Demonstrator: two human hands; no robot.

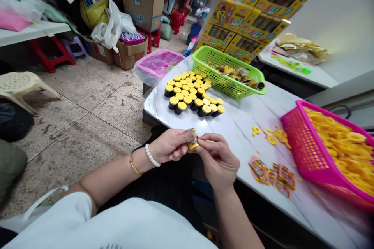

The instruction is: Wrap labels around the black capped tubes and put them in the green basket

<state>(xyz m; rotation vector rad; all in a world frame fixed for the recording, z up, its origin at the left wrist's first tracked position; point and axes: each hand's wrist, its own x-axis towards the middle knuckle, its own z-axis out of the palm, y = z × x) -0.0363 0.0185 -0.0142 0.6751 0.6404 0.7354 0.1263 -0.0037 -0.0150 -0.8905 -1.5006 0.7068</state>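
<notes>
Yellow and printed, a small packet (191, 140) was, in the head view, on the wearer's side of the green basket (230, 84). The left hand (172, 144) pinched it under the thumb; the right hand's (219, 159) thumb and forefinger pinched its edge. Yellow-lidded tubs (192, 96) stood at the green basket's near left; right of it sat a pink basket (304, 144) holding yellow rings (343, 136).

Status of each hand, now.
Left hand: closed, holding a small printed yellow piece.
Right hand: closed, thumb and finger pinching the edge of the small printed yellow piece.
</notes>
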